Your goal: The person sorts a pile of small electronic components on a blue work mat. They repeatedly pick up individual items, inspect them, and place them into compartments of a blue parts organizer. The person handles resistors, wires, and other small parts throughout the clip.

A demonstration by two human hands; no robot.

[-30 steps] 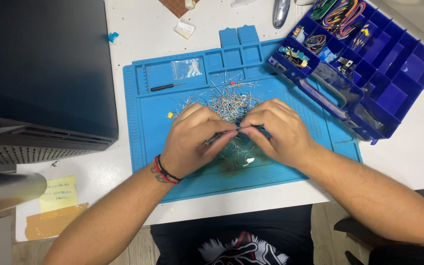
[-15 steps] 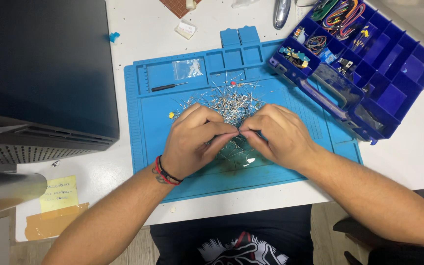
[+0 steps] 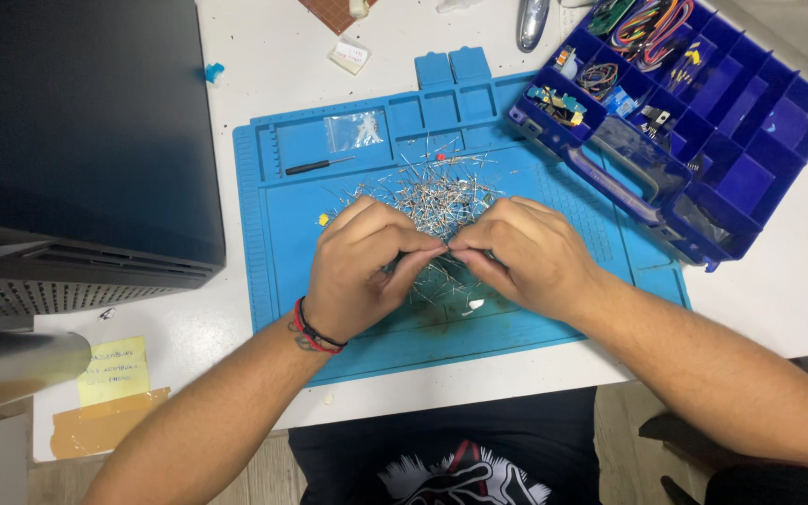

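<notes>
My left hand [image 3: 362, 266] and my right hand [image 3: 521, 252] meet fingertip to fingertip over a blue work mat [image 3: 292, 224]. Together they pinch a small bundle of thin wire-legged components [image 3: 413, 260], which pokes out under the left fingers. Just beyond the fingers lies a loose heap of the same silvery components [image 3: 432, 194]. A red and black band circles my left wrist. What lies under the palms is hidden.
A small black screwdriver [image 3: 320, 165] and a clear plastic bag [image 3: 353, 131] lie on the mat's upper part. A dark blue compartment box [image 3: 703, 112] with wires and parts stands at right. A large dark case [image 3: 77, 140] fills the left. A yellow note [image 3: 112, 370] sits at the lower left.
Both hands stay together at the same spot; the fingertips have shifted slightly as they work the bundle. The view has moved a little.
</notes>
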